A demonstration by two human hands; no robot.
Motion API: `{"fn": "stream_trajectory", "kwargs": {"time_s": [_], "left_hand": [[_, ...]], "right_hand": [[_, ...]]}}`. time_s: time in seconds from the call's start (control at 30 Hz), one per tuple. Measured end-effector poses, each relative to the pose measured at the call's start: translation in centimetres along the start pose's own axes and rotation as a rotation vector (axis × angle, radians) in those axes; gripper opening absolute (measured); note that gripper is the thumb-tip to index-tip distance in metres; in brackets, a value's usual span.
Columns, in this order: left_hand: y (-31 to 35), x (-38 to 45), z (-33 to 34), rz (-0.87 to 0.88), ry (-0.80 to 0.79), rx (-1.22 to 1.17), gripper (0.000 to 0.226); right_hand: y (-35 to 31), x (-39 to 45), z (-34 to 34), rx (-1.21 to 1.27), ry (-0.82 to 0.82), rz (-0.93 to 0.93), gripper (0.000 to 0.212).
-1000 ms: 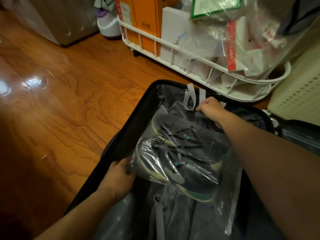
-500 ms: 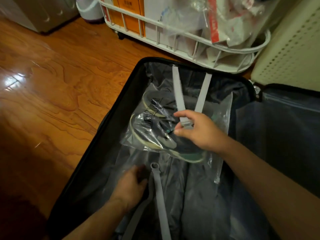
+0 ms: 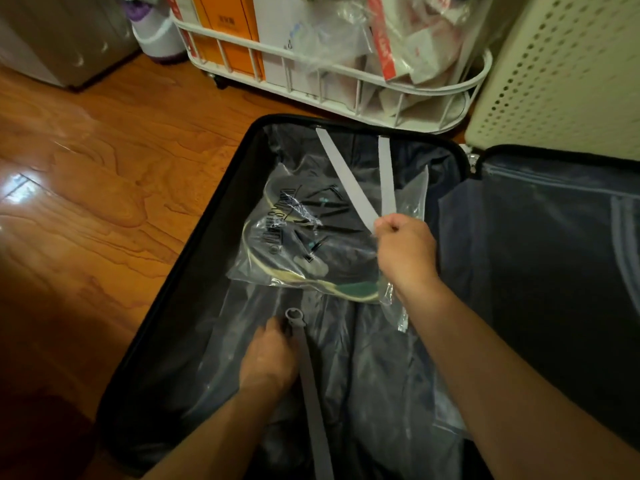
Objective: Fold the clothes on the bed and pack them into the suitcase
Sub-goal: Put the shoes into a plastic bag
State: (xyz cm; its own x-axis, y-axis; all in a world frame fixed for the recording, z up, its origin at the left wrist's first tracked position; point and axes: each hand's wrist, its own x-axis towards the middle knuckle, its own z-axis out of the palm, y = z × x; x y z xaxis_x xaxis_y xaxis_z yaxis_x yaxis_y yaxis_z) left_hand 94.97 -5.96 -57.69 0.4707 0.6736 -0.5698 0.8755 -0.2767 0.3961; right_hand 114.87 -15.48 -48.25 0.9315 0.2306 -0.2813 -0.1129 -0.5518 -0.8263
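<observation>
Bagged dark garment [image 3: 311, 233] lies flat in the far half of the open suitcase [image 3: 194, 258], on top of other plastic-wrapped clothes. Right hand [image 3: 405, 251] pinches the joined end of the two upper straps [image 3: 360, 181], drawn down across the bag. Left hand [image 3: 270, 358] rests by the lower strap [image 3: 311, 393], near its buckle [image 3: 294, 315]; grip unclear. Judgement: strapping down. Bring both ends together over the bag's middle, keep the straps untwisted, tension evenly so the bag does not slide.
</observation>
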Motion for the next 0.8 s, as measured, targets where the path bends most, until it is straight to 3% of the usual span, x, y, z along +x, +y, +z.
{"fn": "stream_trajectory", "kwargs": {"time_s": [0.03,0.13,0.23,0.37,0.43,0.53,0.6,0.7,0.8], "left_hand": [[0.0,-0.1,-0.2,0.011,-0.027,0.045,0.032],[0.0,-1.3,-1.2,0.04,-0.139,0.104,0.03],[-0.3,-4.1,-3.5,0.095,-0.21,0.047,0.026],[-0.9,-10.3,-10.5,0.153,-0.125,0.01,0.029],[-1.9,-14.8,-16.1,0.145,-0.059,0.006,0.026],[-5.1,-23.8,-25.1,0.121,0.114,-0.002,0.019],[-8.4,-31.3,-30.4,0.087,0.289,-0.062,0.014],[-15.0,-43.7,-35.9,-0.01,0.524,-0.142,0.018],[-24.3,-57.4,-37.7,-0.213,0.687,-0.263,0.022]], "right_hand": [[-0.3,0.6,0.3,-0.081,0.009,0.0,0.023],[-1.4,2.3,1.7,0.003,-0.089,0.095,0.027],[-2.4,2.5,2.3,-0.199,-0.106,0.063,0.028],[-4.7,-0.9,0.2,-0.513,0.025,0.004,0.041],[-7.2,-4.7,-0.9,-0.578,-0.018,0.001,0.043],[-13.2,-13.2,-0.2,-0.684,-0.323,-0.124,0.033],[-18.4,-21.6,1.8,-0.693,-0.551,-0.302,0.026],[-25.4,-37.4,4.6,-0.528,-0.788,-0.572,0.02],[-29.4,-55.0,6.0,-0.429,-1.036,-0.799,0.027]]}}
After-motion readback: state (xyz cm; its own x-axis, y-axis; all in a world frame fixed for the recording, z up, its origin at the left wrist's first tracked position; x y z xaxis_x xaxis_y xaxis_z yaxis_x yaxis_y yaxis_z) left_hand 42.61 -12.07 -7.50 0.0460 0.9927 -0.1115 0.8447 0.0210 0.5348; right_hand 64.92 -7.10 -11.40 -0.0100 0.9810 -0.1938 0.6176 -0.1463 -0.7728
